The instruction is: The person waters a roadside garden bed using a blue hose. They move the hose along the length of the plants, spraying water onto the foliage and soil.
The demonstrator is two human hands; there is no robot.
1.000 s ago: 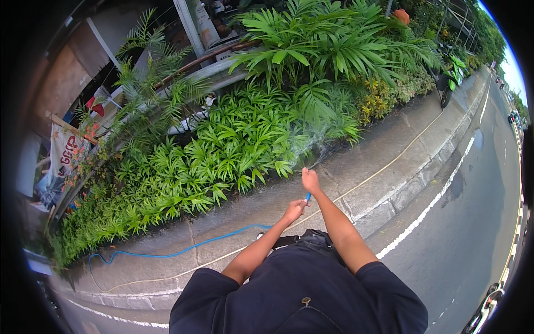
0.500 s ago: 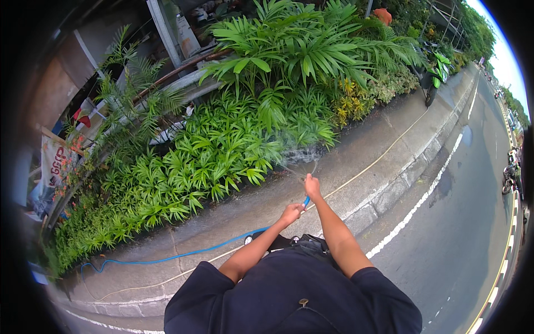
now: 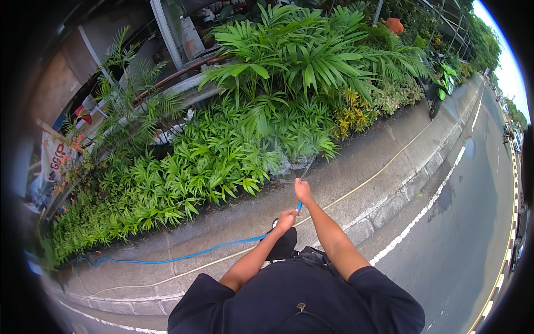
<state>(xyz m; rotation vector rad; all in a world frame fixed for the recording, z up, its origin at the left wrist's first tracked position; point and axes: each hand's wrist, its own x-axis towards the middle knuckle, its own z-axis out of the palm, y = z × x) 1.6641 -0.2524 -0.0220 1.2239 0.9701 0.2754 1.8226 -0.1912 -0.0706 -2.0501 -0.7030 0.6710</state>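
Thin blue hose, trailing across pavement

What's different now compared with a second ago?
The view has moved along the plants, so the palm sits more central and the green motorbike shows fuller at right. Both hands, left and right, still hold the blue hose, spraying into the low plants.

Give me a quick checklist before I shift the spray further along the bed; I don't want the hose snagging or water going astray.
1. Right hand at the hose tip: ok.
2. Left hand gripping the blue hose behind it: ok.
3. Hose lies loose along the pavement, no kink visible: ok.
4. Spray lands on the green plants: ok.
5. Yellow hose crossing the pavement near the feet: not ok.
6. Footing: cannot tell.
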